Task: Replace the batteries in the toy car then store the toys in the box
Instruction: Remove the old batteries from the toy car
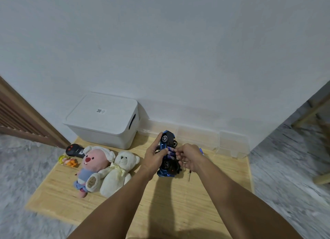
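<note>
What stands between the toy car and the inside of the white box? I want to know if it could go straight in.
The box's lid is shut on the white box, so it blocks the way in. The toy car is held upside down in the left hand, its battery bay open at the right hand.

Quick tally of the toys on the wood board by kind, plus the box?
Plush toys: 2, pink one and white bear
Toy car: 1, blue, held in both hands
Remote control: 1, black
Small figure toy: 1
Storage box: 1, white, lid on
Total: 6
</note>
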